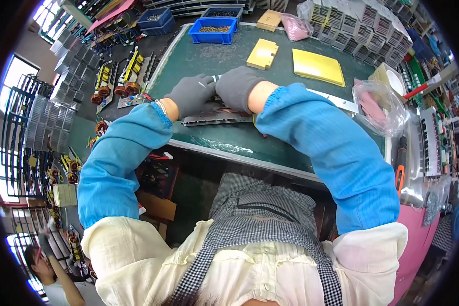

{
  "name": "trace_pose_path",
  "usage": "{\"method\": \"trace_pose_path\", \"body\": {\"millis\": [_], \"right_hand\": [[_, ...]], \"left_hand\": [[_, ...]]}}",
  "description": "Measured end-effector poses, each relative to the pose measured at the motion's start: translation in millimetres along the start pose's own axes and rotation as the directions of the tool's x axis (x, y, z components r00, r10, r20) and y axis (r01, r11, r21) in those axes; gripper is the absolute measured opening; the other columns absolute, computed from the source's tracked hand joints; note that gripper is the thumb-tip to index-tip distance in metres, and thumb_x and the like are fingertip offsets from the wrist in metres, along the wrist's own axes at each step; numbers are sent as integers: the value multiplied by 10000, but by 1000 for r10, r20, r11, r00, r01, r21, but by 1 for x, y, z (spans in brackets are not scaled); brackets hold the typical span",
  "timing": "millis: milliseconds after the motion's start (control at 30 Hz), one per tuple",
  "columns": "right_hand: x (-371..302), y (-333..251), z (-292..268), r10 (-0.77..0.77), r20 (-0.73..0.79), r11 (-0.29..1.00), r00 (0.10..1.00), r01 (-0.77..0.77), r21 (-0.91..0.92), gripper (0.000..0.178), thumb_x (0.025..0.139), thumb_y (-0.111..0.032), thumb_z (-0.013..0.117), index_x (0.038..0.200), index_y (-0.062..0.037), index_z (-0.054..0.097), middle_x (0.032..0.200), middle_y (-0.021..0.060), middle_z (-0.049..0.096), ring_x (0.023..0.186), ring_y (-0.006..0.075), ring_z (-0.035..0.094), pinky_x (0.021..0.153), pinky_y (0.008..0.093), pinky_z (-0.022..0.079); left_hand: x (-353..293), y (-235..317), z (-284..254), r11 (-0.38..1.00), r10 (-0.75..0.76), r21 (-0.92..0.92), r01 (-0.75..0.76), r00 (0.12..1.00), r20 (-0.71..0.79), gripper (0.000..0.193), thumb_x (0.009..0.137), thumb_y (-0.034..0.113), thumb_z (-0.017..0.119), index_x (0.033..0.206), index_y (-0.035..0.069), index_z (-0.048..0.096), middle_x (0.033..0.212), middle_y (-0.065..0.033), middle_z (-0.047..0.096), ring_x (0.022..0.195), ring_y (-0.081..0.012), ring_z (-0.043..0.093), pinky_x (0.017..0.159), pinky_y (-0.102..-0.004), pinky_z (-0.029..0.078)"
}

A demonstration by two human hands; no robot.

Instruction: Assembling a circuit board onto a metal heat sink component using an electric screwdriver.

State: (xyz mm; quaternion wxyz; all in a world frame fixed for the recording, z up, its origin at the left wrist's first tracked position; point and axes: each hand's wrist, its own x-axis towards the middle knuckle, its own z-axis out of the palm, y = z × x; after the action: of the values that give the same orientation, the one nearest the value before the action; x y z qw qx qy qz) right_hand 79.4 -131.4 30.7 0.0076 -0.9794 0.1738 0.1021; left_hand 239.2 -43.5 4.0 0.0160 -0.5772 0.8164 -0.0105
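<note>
My left hand (191,95), in a grey glove, is bent with its fingers curled inward at the far side of a circuit board assembly. Close beside it, my right hand (238,87), gloved the same way, is closed with its knuckles up. A small pale piece shows in the gap between the two hands; what the fingers grip is hidden. Below them lies the assembly's metal strip (217,119) with a row of dark parts, on the green-topped table (204,138). My right forearm passes over a long pale metal bar (336,100).
Farther back are a blue bin (212,31) of small brass-coloured parts, a yellow block (262,53) and yellow sheets (319,67). Stacked metal heat sinks (359,25) line the far right. A clear plastic bag (380,104) sits right. Boards with copper coils (132,76) stand left. Another person (51,275) is lower left.
</note>
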Motion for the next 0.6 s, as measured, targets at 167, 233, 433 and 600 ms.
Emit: {"method": "trace_pose_path", "body": {"millis": [167,233,433,600], "right_hand": [[-5,6,-8,-90,21,995,996,89,34,217,790,-195,676,949,-67,750,936,154,726,861,337,707,727,423,556],[-6,7,-13,-74,27,997,997,73,25,230,793,-197,678,970,-67,748,950,157,725,877,339,705,741,423,556],[-7,6,-7,-91,52,995,995,89,37,238,805,-151,646,1007,-62,736,954,174,718,892,351,699,749,433,556],[-6,10,3,-92,27,988,995,89,123,228,822,-127,637,1021,-57,722,943,173,714,897,351,696,756,431,552]], "left_hand": [[2,-3,-4,999,24,37,-25,999,24,541,797,373,738,1232,96,573,1159,-131,609,1079,-329,593,878,-424,517],[-5,-4,-8,995,13,-104,-12,1000,14,571,800,399,735,1251,94,562,1204,-143,593,1101,-350,585,898,-434,507],[-27,-19,5,994,-106,-37,108,993,49,572,786,438,741,1178,63,559,1134,-174,610,1047,-373,606,851,-445,516],[-27,-21,22,993,-30,113,43,994,-110,486,752,381,762,1050,51,568,966,-138,624,946,-333,623,757,-434,526]]}}
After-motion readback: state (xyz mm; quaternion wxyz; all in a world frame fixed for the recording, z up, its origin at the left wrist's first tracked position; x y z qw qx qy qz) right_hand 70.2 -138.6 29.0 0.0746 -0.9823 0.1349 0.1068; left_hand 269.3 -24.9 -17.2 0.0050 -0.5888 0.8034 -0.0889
